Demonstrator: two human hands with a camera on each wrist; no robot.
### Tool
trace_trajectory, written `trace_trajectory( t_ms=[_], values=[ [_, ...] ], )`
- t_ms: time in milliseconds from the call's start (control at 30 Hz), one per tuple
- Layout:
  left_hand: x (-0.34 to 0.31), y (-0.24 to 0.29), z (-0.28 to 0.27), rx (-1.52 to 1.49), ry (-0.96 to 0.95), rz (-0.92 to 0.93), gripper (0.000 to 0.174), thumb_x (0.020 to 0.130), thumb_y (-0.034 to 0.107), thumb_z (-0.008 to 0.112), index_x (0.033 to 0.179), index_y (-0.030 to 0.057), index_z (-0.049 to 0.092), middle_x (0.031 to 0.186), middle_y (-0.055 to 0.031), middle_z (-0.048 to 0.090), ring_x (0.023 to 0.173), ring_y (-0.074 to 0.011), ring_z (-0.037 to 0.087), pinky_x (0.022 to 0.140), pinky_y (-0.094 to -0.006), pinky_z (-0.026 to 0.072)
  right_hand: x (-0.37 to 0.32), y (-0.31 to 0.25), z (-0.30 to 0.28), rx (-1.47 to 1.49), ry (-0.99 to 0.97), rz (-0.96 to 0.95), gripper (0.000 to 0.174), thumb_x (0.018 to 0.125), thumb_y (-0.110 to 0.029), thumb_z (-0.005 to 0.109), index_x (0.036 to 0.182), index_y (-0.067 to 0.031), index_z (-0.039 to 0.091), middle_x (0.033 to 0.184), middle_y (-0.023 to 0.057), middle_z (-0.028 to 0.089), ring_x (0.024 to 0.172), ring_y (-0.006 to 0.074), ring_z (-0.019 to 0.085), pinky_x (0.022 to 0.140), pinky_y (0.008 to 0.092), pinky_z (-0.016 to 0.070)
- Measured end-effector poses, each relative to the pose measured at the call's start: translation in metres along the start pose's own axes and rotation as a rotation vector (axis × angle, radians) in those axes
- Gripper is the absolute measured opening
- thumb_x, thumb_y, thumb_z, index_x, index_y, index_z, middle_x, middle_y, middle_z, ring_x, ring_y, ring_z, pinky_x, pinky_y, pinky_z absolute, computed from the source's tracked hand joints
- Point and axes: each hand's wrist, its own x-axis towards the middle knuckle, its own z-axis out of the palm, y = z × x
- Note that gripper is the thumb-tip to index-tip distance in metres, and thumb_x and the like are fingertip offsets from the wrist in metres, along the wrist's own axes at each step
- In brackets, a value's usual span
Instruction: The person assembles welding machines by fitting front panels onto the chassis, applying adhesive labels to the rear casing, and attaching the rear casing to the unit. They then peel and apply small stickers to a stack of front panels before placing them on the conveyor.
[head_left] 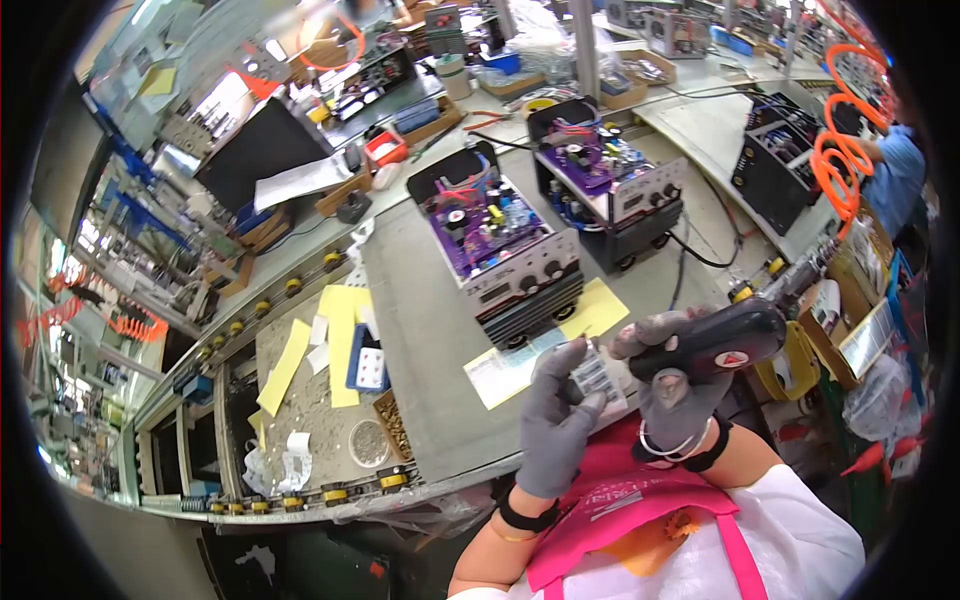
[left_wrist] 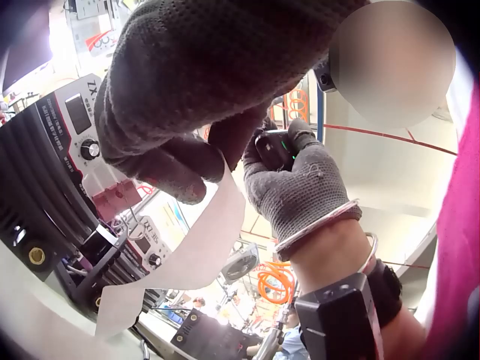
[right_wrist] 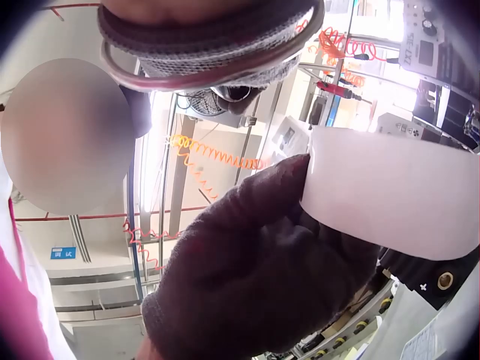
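Note:
In the head view, my gray-gloved left hand (head_left: 560,425) pinches a strip of labels (head_left: 597,380) between thumb and fingers. The strip (left_wrist: 199,244) hangs below the left hand (left_wrist: 217,75) in the left wrist view, its end curling. From the right wrist view, its plain white back (right_wrist: 397,191) faces the camera beside the left glove (right_wrist: 262,262). My gloved right hand (head_left: 680,385) grips a black handheld scanner (head_left: 715,340) with a round red-and-white logo. A small green light shows on the scanner (left_wrist: 276,148) in the left wrist view.
Two opened power units, a nearer one (head_left: 500,240) and a farther one (head_left: 610,180), stand on the bench with purple circuit boards exposed. Yellow paper (head_left: 597,308) lies by the nearer unit. A tray of screws (head_left: 392,425) and a blue box (head_left: 368,362) sit at left.

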Motion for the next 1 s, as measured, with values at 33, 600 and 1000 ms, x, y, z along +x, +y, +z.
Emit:
trace_trajectory(
  t_ms=[33,600,1000],
  values=[
    [0.001,-0.001,-0.001,0.033,-0.006,0.029,0.056,0.079,-0.006,0.058,0.133,-0.0027,0.041,0.129,-0.0117,0.048,0.116,-0.0188,0.049,0.096,-0.0321,0.0465,-0.002,0.001,0.000,-0.009,0.013,-0.007,0.063,0.086,-0.016,0.069,0.136,-0.0149,0.030,0.117,0.0118,0.058,0.102,0.0262,0.061,0.087,0.0466,0.0512],
    [-0.001,0.000,0.006,-0.007,-0.006,0.048,0.058,0.079,-0.011,0.056,0.134,-0.0032,0.040,0.133,-0.0140,0.047,0.122,-0.0207,0.047,0.101,-0.0321,0.0405,-0.004,0.002,-0.006,-0.133,-0.174,-0.025,0.061,0.086,-0.009,0.067,0.132,-0.0091,0.028,0.117,0.0208,0.056,0.104,0.0321,0.062,0.087,0.0438,0.0537],
    [-0.001,-0.001,0.003,-0.003,-0.050,0.049,0.057,0.079,-0.011,0.056,0.134,-0.0016,0.041,0.132,-0.0120,0.049,0.119,-0.0198,0.050,0.098,-0.0313,0.0416,-0.006,0.003,-0.010,-0.248,-0.262,-0.029,0.060,0.087,-0.007,0.065,0.133,-0.0113,0.027,0.118,0.0215,0.056,0.106,0.0328,0.061,0.089,0.0442,0.0520]
  ],
)
